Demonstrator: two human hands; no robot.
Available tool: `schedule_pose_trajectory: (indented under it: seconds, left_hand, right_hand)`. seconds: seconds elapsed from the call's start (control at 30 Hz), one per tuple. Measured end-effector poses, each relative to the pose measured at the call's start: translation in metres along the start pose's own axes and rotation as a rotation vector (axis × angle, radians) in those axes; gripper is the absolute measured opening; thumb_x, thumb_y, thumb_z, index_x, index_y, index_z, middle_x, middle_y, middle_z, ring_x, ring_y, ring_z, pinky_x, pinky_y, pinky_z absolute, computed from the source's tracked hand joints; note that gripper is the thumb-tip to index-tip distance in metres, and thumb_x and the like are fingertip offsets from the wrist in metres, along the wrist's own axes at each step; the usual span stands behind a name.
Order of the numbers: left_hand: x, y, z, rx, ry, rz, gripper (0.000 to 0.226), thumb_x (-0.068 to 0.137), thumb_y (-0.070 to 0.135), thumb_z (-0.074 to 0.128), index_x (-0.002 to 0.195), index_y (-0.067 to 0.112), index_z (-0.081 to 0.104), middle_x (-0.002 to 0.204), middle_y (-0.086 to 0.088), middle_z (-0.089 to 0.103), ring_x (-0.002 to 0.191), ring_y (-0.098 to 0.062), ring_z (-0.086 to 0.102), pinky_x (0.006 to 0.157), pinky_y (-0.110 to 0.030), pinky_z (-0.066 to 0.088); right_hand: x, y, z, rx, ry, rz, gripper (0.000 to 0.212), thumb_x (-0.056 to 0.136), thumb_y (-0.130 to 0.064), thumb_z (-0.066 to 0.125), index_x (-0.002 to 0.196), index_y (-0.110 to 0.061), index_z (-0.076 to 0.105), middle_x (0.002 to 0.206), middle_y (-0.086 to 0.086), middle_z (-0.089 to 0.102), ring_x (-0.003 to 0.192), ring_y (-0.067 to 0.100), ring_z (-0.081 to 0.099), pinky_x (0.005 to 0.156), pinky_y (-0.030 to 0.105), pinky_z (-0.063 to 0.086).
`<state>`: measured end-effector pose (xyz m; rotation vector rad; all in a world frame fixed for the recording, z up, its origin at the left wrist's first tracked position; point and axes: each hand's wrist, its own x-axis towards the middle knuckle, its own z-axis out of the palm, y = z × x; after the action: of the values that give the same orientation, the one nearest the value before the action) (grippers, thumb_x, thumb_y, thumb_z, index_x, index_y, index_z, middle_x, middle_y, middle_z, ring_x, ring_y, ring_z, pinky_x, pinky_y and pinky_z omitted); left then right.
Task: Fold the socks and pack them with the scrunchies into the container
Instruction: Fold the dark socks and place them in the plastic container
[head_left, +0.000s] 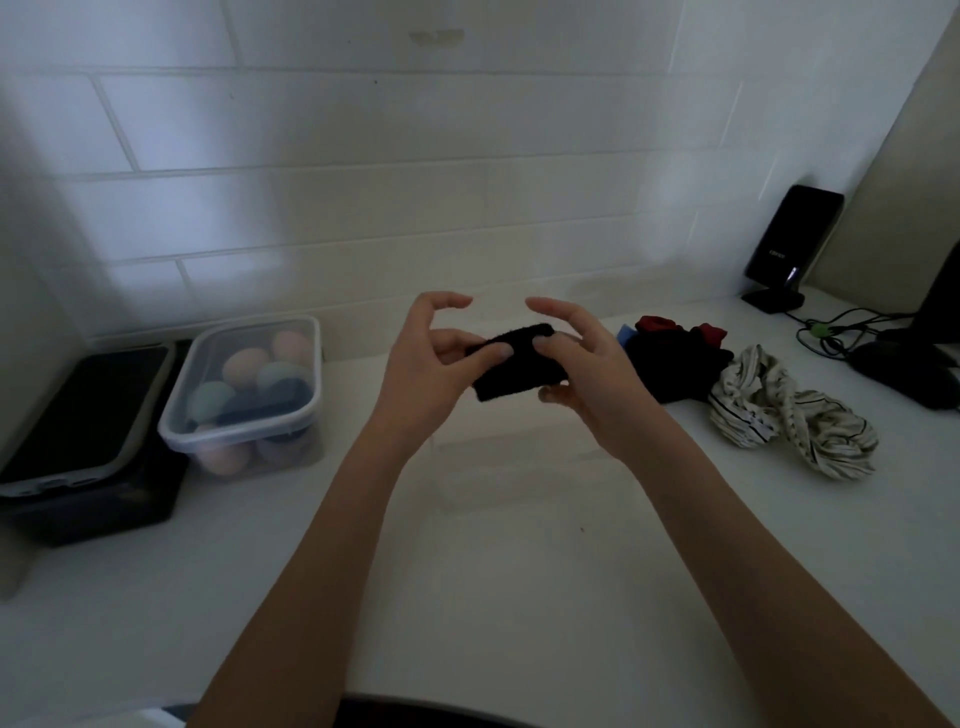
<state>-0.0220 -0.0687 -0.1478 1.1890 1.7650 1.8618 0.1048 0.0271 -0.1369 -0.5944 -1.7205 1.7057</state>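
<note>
A small folded black sock (519, 364) is held in the air above the white counter, pinched between both hands. My left hand (431, 364) grips its left end with thumb and lower fingers, the other fingers spread. My right hand (582, 364) holds its right end the same way. Directly below the hands stands a clear, faintly visible container (519, 467) on the counter. To the right lies a pile of dark socks with red and blue pieces (675, 358), and beside it two striped cream scrunchies (789, 415).
A lidded clear tub (244, 389) with pastel round items stands at the left, next to a black box with a dark tray (88, 441). A black device on a stand (789, 244), cables (841, 332) and a dark object sit at the far right. Tiled wall behind.
</note>
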Motion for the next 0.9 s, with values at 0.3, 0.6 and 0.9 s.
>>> schedule_pose_trajectory:
  seconds: [0.3,0.6,0.9]
  left_hand:
    - [0.007,-0.007,-0.012,0.073,-0.028,0.074,0.018,0.064,0.005,0.081,0.063,0.015,0.066,0.059,0.007,0.07,0.06,-0.01,0.067,0.061,-0.02,0.053]
    - [0.003,-0.009,-0.01,0.184,0.063,0.1,0.037,0.091,0.032,0.055,0.06,0.016,0.067,0.053,0.008,0.068,0.049,-0.009,0.065,0.051,-0.016,0.046]
    - [-0.003,-0.016,-0.002,0.317,0.205,0.228,0.053,0.097,0.035,0.042,0.056,0.009,0.063,0.05,0.006,0.06,0.043,-0.005,0.058,0.048,-0.011,0.042]
  right_hand:
    - [-0.004,0.005,0.007,-0.408,-0.224,0.049,0.023,0.087,-0.022,0.06,0.07,-0.016,0.047,0.065,0.003,0.054,0.06,0.017,0.052,0.048,0.025,0.041]
    - [-0.008,0.003,0.007,-0.314,-0.414,0.075,0.018,0.09,-0.009,0.058,0.092,-0.013,0.041,0.07,0.01,0.065,0.059,0.019,0.065,0.041,0.024,0.049]
    - [-0.008,0.012,0.01,-0.552,-0.527,0.195,0.023,0.08,-0.015,0.071,0.1,-0.021,0.062,0.093,0.01,0.074,0.072,0.019,0.069,0.064,0.025,0.057]
